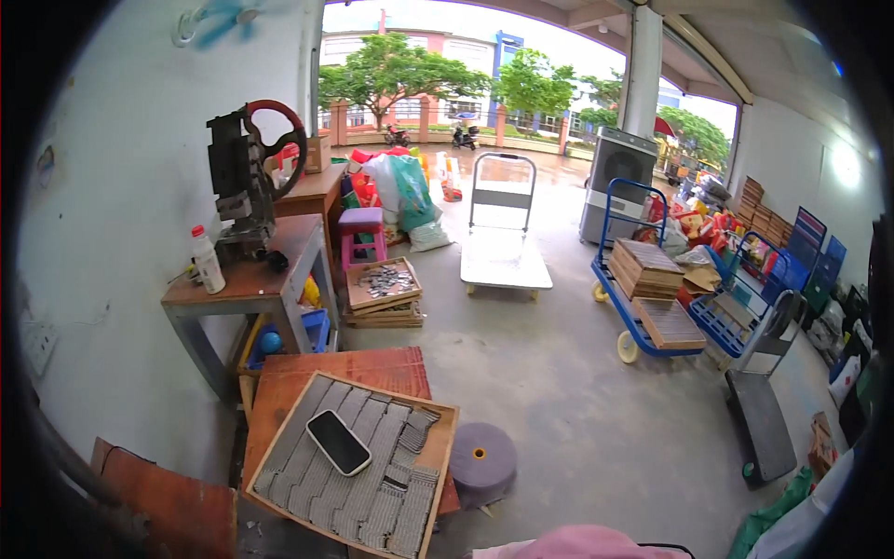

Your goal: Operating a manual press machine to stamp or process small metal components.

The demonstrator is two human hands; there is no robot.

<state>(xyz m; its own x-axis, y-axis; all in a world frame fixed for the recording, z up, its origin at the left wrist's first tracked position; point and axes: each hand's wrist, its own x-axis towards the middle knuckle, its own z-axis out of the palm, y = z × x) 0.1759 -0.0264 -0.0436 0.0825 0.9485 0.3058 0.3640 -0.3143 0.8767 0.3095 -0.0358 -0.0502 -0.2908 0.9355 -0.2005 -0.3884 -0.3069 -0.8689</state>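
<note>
A shallow wooden tray [445, 421] packed with rows of small grey metal pieces sits tilted on a reddish board, a black phone [338, 442] lying face-up across them.

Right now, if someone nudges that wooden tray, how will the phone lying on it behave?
The phone probably slides: it lies flat and loose on rows of small metal pieces in the wooden tray. It looks thin and stiff, so it is unlikely to roll or tip. Its screen may scratch.
</note>
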